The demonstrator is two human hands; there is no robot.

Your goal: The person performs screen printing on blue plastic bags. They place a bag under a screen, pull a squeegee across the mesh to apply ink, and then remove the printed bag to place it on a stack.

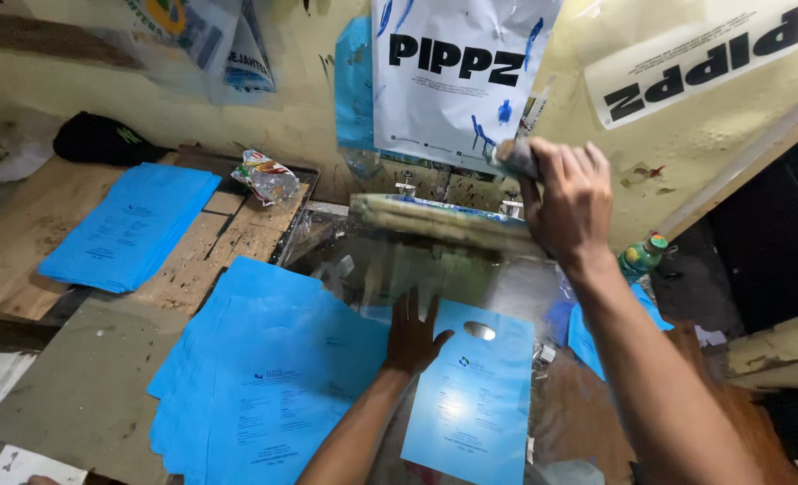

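Plainly, a screen-printing frame [435, 220] is held raised by the right hand [571, 202], whose fingers are clamped on its upper edge. The left hand [412, 337] is laid flat, fingers spread apart and gripping nothing, on the top edge of a blue plastic bag [466, 395] that lies under the lifted frame on the glossy printing bed [561, 413]. Dark print is already seen on this bag, so its printing is judged done, and only its removal appears left. Just beside it to the left, a fanned heap of printed blue bags [255, 377] is spread on the worktop [84, 386], also judged finished. Well apart, at the far left, a neater stack of blue bags [129, 224] is seen; whether those are waiting cannot be told.
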